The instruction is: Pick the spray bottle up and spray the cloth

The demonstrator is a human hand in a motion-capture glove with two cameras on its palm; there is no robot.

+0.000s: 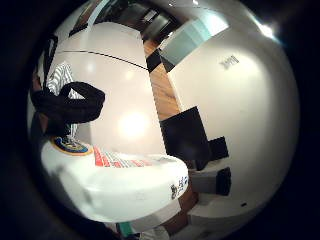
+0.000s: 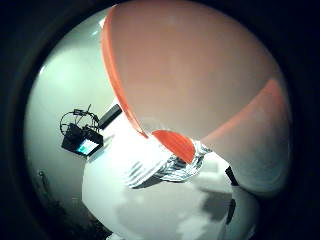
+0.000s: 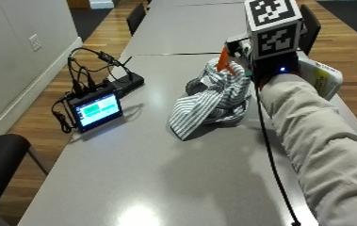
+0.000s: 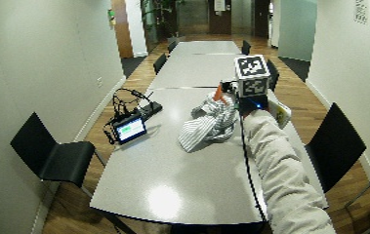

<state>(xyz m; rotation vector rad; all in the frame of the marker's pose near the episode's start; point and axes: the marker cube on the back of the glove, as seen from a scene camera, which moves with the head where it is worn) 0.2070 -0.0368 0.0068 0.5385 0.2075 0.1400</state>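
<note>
We hold the spray bottle (image 3: 321,77) in our right hand (image 3: 277,75), fingers wrapped around it, orange nozzle (image 3: 223,61) aimed at the striped cloth (image 3: 212,101) on the bench (image 3: 166,174).

A small lit screen (image 3: 94,110) stands on the grey table (image 3: 166,188), with tangled black cables (image 3: 87,70) and what may be a black box (image 3: 126,82) just behind it. Black chairs (image 4: 51,151) stand along the table's sides.
</note>
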